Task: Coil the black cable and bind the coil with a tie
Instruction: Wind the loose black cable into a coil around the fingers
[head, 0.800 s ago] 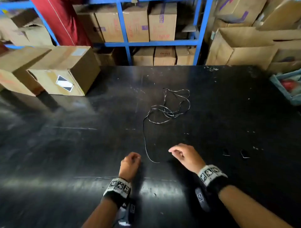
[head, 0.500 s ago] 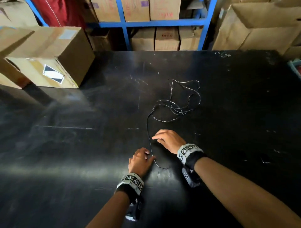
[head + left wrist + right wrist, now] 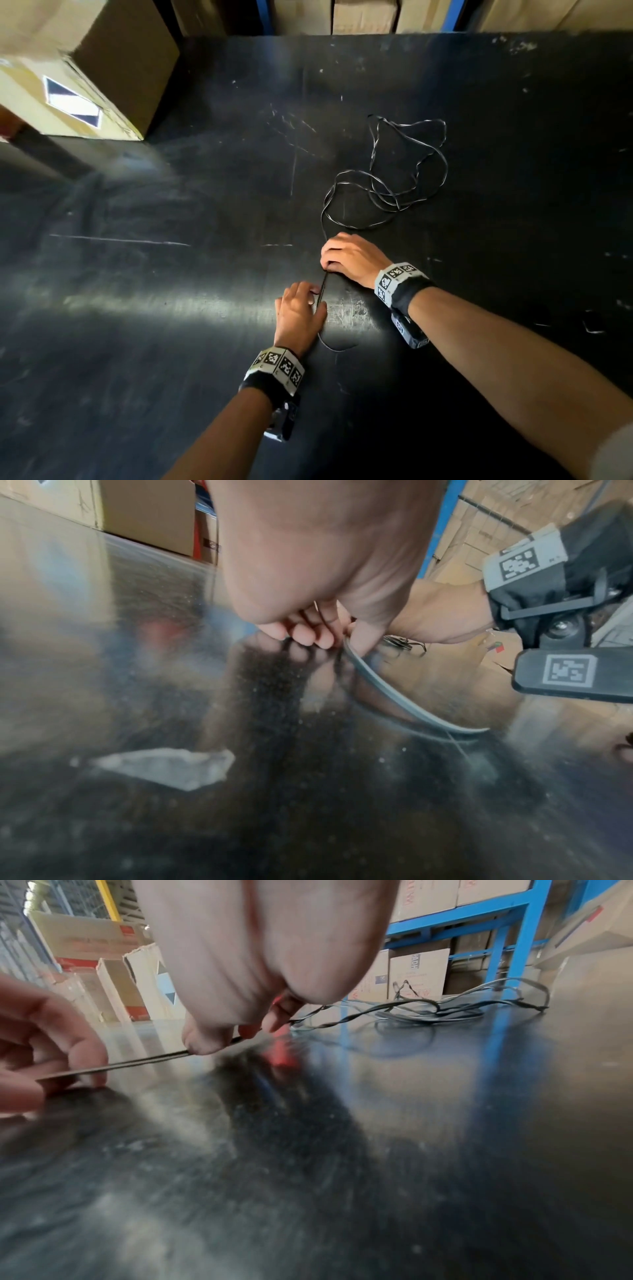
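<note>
Fingers (image 3: 313,291) of the left hand (image 3: 299,317) curl round the black cable (image 3: 394,192), pinching it against the dark worktop (image 3: 171,308); behind that grip the cable's near end bends in a small loop toward the wrist. Just beyond, the right hand (image 3: 349,257) pinches the same cable between thumb and fingertips (image 3: 202,1045), a short straight stretch running between the two grips. Past the right grip the rest lies in loose, tangled loops on the worktop. Farther left of both grips sits a cardboard box (image 3: 102,68).
</note>
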